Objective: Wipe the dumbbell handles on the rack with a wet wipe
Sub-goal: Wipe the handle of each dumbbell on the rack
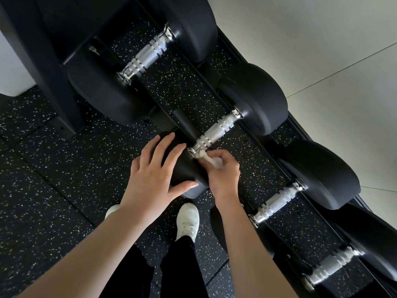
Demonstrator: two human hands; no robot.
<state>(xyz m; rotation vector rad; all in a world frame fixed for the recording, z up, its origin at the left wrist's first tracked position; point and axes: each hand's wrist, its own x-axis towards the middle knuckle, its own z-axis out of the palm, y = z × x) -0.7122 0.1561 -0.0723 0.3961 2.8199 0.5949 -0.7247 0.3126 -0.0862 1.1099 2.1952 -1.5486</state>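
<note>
Two bare forearms reach in from the lower edge of the view toward a black dumbbell rack (53,67) that runs diagonally from the upper left to the lower right. Left hand (154,175) lies with straight, spread fingers over the near black head (184,168) of the second dumbbell, thumb stretched along its lower side. Right hand (221,171) has its fingers curled around a crumpled white wet wipe (211,159), pinching it against the near end of that dumbbell's knurled chrome handle (217,134), just where the handle meets the head. The far head (257,97) of this dumbbell rests against the rack's far rail, next to the pale tiled wall (322,50).

Four dumbbells sit side by side across the rack's two rails. One larger dumbbell, its handle (148,54) bare, lies toward the rack's upper-left end; a third handle (277,203) and a blurred fourth handle (330,267) follow toward the lower-right end. Black rubber floor (43,190) flecked with white shows between the rails and in front of the rack. White sneakers (188,220) and dark trouser legs (178,267) stand on that floor, just before the rack's front rail.
</note>
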